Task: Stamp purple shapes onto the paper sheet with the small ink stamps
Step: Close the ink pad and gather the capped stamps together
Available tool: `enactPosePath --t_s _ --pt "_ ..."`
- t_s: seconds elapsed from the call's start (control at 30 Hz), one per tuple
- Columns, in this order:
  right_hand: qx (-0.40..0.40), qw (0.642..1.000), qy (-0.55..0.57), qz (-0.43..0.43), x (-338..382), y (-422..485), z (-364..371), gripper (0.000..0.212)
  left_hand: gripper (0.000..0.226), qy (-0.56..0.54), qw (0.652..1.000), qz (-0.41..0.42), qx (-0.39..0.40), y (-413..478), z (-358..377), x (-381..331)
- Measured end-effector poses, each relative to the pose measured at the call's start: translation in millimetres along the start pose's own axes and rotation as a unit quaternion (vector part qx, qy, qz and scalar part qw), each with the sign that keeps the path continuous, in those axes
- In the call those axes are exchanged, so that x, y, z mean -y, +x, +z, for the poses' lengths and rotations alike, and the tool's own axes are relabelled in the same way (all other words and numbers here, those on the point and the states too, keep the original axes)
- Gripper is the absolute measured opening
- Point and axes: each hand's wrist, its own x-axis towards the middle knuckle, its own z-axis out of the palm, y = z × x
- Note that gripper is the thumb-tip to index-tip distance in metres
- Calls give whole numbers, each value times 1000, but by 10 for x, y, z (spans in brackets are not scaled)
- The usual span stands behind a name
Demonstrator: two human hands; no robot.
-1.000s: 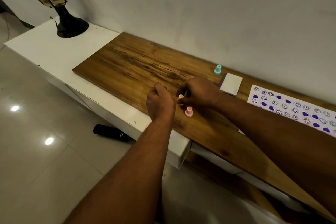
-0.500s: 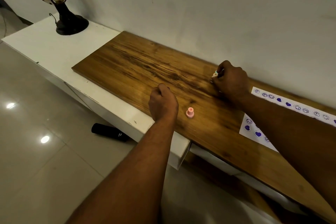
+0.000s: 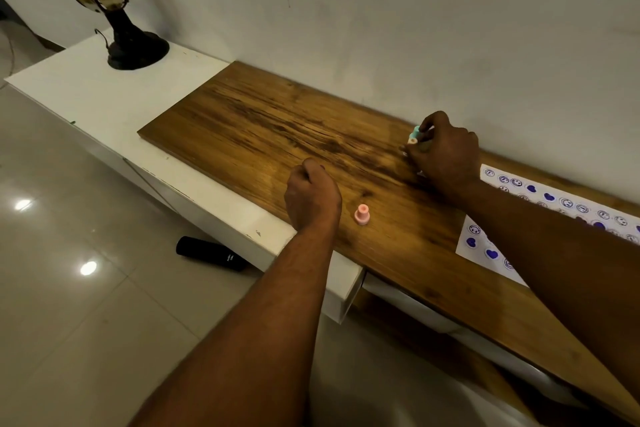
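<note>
with the paper sheet (image 3: pixel 498 255) already crowded with purple shapes, the right hand (image 3: pixel 445 152) clamped a teal stamp (image 3: pixel 415 131) while the left hand (image 3: pixel 311 198) rested fisted beside a pink stamp (image 3: pixel 362 214).

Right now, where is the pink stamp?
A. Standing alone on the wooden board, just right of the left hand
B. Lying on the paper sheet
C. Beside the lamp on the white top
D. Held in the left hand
A: the pink stamp stands upright on the wooden board, free of the closed left hand, and clear of the paper sheet.
</note>
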Motion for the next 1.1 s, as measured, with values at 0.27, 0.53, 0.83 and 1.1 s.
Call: enactPosePath --t_s 0.27,0.53,0.83,1.1 --pt "151 966 127 -169 264 -577 -331 62 37 10 1000 5 2 8 1 18" --pt "184 955 56 -227 464 -845 9 40 41 17 1000 14 -4 -44 86 29" --pt "58 995 -60 -51 85 -304 25 44 41 13 1000 15 10 -23 121 77" --pt "63 997 -35 -22 -23 -241 -21 51 41 17 1000 20 14 -23 164 98"
